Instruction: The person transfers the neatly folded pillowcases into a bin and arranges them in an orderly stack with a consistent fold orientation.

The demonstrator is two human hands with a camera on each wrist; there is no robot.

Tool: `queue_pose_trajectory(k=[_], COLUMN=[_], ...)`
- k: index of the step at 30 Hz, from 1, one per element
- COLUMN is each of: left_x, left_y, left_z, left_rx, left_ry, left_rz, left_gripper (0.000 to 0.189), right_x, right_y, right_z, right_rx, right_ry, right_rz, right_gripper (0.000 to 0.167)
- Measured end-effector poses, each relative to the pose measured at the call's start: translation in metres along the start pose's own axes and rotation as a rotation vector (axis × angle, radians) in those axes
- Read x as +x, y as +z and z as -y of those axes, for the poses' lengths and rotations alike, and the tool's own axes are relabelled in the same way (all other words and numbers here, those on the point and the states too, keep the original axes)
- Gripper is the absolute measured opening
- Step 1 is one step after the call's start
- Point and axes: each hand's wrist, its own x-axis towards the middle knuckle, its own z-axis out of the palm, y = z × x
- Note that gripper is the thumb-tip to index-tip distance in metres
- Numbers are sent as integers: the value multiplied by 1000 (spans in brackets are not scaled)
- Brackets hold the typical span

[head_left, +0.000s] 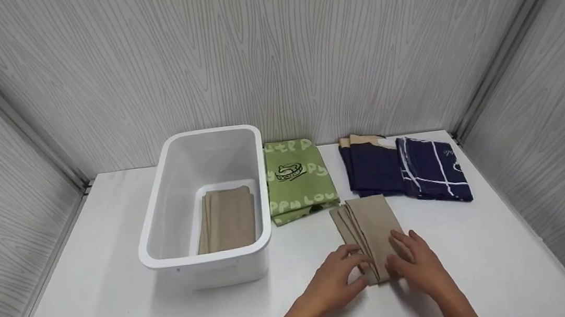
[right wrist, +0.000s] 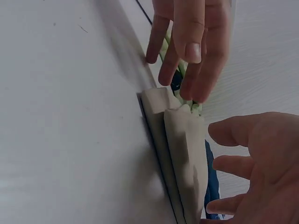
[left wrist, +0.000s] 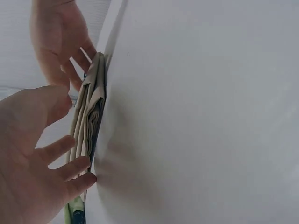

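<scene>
A folded beige cloth (head_left: 377, 217) lies on the white table with its layered folds fanned along the left side. My left hand (head_left: 334, 279) is at that side, fingers spread and loosely bent, the tips right at the folds. On the opposite side my right hand (head_left: 419, 265) has its fingertips at the cloth's right edge. From the left wrist, the cloth (left wrist: 88, 112) shows its stacked layers edge-on between the two hands. In the right wrist view, the right palm (right wrist: 271, 163) faces the cloth with fingers apart. Neither hand grips it.
A white plastic bin (head_left: 157, 213) stands left of the hands, holding another folded beige cloth (head_left: 231, 216). Beside it lies a green folded cloth (head_left: 297, 175) with pale lettering. Two navy folded cloths, one with tan (head_left: 372, 165) and one with white lines (head_left: 433, 169), sit at the back right.
</scene>
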Motion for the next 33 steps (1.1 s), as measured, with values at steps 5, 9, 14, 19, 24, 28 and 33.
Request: queue_pose_trajectory(k=[5,9,14,19,24,28,33], left_x=[0,0,2,7,10,12,15], left_y=[1,2,5,6,7,9,7], left_z=[-4,-8,-14,-18,-19,-20,-20], left_rx=[-389,-686,-908,-1125,-1247,-1283,-1321], left_ry=[-149,-340,-507,-619,-648,-634,-657], left_rz=[-157,-261,-313,-315,-282,-266,-264], left_gripper=[28,31,39,45,49,50,50], right_x=[-4,-4,-3,-3,-3,-4,-3], right_y=[-10,-12,-12,-12,-14,-16,-20], right_z=[-7,-13,-18,-19,-20,-21,-23], right_rx=[159,346,530,627,706,755,825], right_ry=[44,68,79,105,127,167,223], right_rz=[-19,-21,-46,-74,-85,-95,-110], right_gripper=[62,61,58,54,55,60,62])
